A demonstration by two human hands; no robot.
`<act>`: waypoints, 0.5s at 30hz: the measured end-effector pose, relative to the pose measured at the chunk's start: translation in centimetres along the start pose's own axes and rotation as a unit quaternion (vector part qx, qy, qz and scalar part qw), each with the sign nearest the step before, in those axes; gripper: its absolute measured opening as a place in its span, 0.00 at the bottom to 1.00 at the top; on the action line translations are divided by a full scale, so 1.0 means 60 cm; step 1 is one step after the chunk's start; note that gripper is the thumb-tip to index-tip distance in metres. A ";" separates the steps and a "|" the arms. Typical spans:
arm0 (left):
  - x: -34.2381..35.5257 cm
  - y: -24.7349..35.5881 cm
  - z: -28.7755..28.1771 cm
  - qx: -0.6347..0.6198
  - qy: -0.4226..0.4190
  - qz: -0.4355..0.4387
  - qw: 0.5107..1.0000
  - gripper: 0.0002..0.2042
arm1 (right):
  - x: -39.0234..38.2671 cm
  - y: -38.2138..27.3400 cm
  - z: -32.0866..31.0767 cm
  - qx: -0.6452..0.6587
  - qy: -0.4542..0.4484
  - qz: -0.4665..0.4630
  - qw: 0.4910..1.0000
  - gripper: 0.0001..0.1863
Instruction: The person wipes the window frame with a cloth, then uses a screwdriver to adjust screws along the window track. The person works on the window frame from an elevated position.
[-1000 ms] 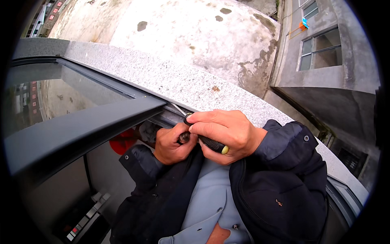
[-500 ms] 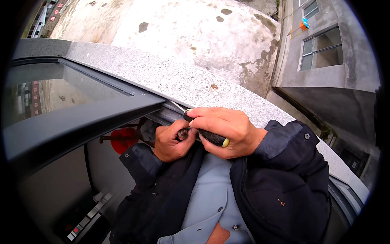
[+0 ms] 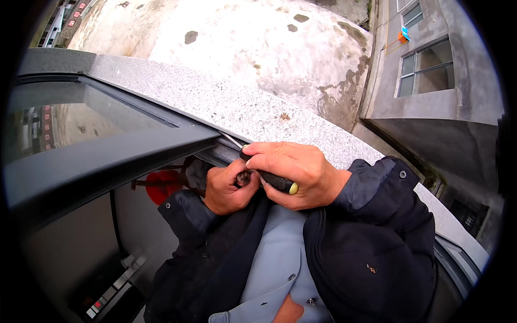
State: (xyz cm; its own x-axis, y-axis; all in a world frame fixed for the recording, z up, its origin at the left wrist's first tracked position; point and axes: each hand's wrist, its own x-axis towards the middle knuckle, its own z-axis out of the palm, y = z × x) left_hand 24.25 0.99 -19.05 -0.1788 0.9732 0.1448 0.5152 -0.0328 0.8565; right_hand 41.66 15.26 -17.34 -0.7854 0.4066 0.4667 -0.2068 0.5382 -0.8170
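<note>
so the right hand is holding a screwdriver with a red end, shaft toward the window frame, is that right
Not quite: in the head view, the screwdriver's end is yellow, not red. The right hand does hold it, shaft toward the window frame.

Screwdriver [image 3: 277, 182]: black textured handle, yellow-green end cap, metal shaft; held aslant, shaft pointing upper left toward grey window track [image 3: 219, 154]; tip contact unclear. Track grooved, partly covered. Small dark round-ended object [image 3: 244, 178]: mostly covered, just left of screwdriver handle; kind undeterminable.
</note>
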 end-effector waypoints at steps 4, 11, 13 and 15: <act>0.002 0.008 -0.004 0.012 -0.009 -0.010 1.000 0.06 | -0.021 -0.017 -0.003 0.004 0.003 0.034 0.999 0.26; 0.004 0.004 -0.003 0.018 -0.015 -0.014 1.000 0.07 | -0.011 -0.005 0.000 0.021 0.021 0.021 0.999 0.22; 0.004 0.015 -0.002 0.019 -0.009 -0.019 1.000 0.07 | -0.024 -0.017 -0.005 0.029 0.016 0.045 0.998 0.23; 0.003 0.015 0.002 0.008 -0.005 -0.025 1.000 0.07 | -0.035 -0.017 -0.011 0.018 -0.002 0.042 0.999 0.25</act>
State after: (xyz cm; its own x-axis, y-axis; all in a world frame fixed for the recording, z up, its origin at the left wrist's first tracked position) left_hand 24.78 1.18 -18.31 -0.1974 0.9755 0.0971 0.5196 0.0201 0.8542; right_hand 43.88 14.33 -17.23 -0.8026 0.4467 0.3954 -0.1609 0.4761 -0.8645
